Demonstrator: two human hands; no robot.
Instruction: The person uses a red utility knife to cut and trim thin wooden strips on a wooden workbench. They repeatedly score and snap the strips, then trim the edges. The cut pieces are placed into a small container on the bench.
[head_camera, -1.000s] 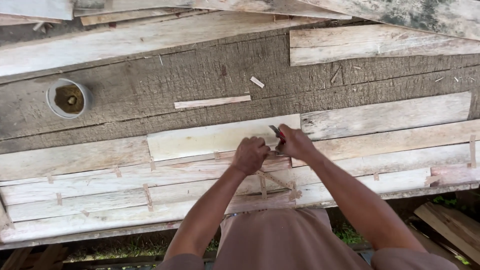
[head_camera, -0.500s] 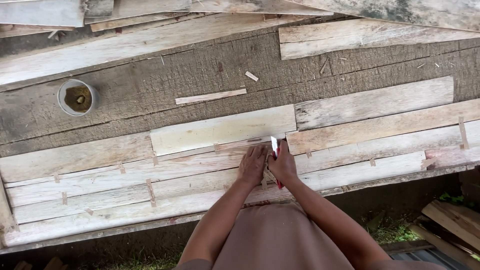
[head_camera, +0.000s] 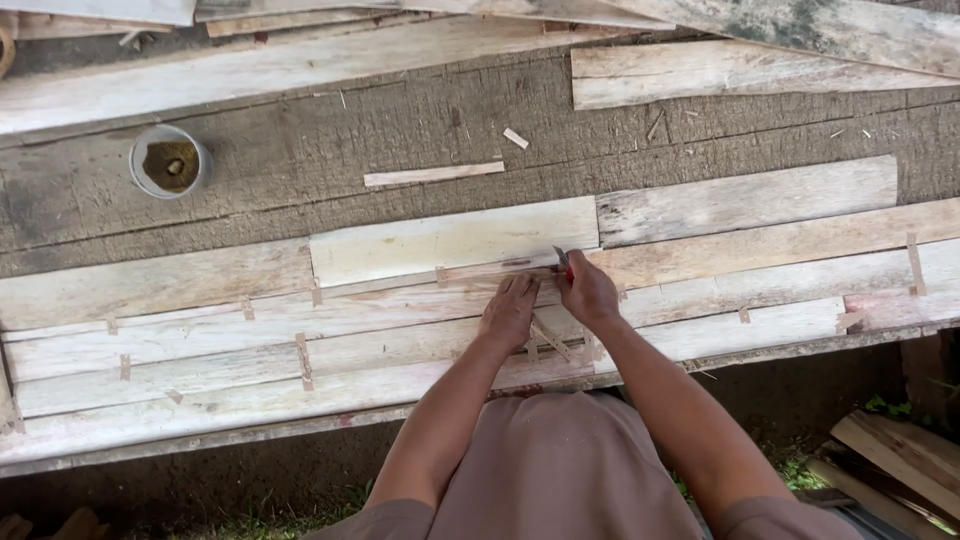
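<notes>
On the plank-covered surface, the left hand lay flat, fingers spread, pressing a thin wooden strip against the pale board, apparently to keep it from shifting. The right hand was clenched around a small blade-like tool, its tip at the strip's right end, just beside the left hand.
</notes>
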